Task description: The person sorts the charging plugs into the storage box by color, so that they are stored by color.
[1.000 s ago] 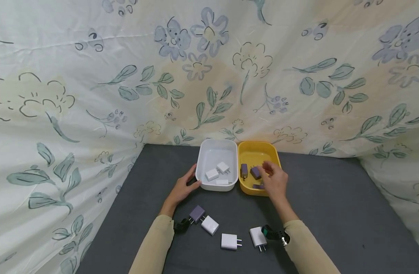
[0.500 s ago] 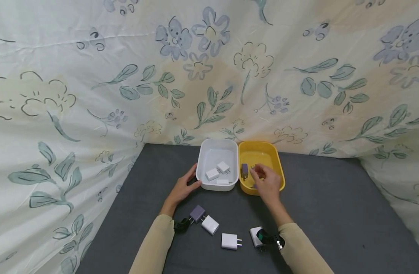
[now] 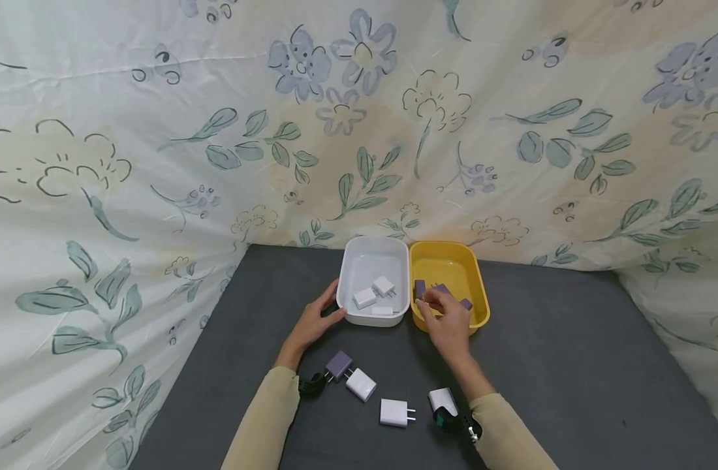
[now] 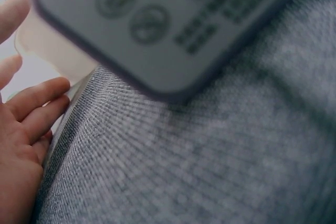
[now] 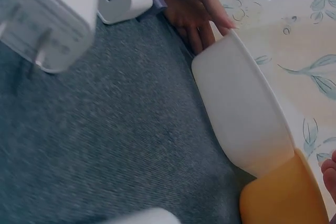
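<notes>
In the head view, my left hand [image 3: 314, 320] rests against the left side and near-left corner of a white container [image 3: 372, 245], thumb apart from the fingers. Several white plug chargers [image 3: 365, 298] lie inside it. My right hand [image 3: 450, 323] reaches over the near rim of a yellow container [image 3: 479, 287], its fingers loosely bent. The fingertips are close to a purple plug charger [image 3: 420, 288] at the left wall; whether they touch it is hidden. Two more purple chargers show beyond the hand, one a purple charger [image 3: 466, 304] at the right.
On the dark cloth nearer me lie a purple charger [image 3: 339, 365], a white charger [image 3: 361, 384], another white charger [image 3: 394, 412] and a white charger [image 3: 442, 400] partly under the right wrist strap. A floral curtain [image 3: 359, 130] stands behind the containers.
My right hand has moved left over the yellow container. The purple chargers inside have shifted, one now showing farther right. The left hand has stayed at the white container.
</notes>
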`<action>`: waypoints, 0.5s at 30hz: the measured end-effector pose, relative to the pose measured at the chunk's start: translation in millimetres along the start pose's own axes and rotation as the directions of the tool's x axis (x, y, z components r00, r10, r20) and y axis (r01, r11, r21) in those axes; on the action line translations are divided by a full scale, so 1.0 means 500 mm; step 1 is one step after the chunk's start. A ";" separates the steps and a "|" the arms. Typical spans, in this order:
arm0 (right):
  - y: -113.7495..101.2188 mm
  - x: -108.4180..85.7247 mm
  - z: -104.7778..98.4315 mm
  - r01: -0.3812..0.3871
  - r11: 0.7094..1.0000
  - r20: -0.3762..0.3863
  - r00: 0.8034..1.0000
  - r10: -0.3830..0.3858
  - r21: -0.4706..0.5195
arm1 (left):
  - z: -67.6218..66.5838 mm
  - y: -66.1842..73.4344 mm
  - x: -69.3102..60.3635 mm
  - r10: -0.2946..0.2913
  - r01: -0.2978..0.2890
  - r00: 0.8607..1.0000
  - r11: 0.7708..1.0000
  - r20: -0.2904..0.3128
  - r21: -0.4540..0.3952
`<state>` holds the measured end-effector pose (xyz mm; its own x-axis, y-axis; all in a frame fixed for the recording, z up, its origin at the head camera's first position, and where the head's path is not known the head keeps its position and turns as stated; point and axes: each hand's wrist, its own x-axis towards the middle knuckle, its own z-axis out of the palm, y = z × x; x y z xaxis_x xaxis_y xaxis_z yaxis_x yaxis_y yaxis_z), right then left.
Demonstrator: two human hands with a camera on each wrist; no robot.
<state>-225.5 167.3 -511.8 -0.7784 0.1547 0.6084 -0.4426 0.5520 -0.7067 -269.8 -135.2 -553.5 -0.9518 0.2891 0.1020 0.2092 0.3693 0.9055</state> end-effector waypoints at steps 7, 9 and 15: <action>-0.016 -0.018 0.013 0.016 1.000 0.010 1.000 -0.016 0.001 | 0.000 -0.001 -0.002 0.006 -0.005 1.000 1.000 -0.021 0.020; -0.023 -0.023 0.015 0.021 1.000 0.022 1.000 -0.022 0.008 | 0.001 0.000 -0.001 0.008 -0.008 1.000 1.000 -0.019 0.021; -0.042 -0.037 0.022 0.013 0.999 0.065 0.998 -0.016 0.047 | 0.000 0.000 0.001 0.016 -0.016 1.000 1.000 -0.002 0.005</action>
<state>-206.7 143.9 -512.3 -0.7985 0.0920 0.5949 -0.4731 0.5151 -0.7147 -270.5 -135.0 -553.4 -0.9489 0.2929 0.1177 0.2258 0.3691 0.9016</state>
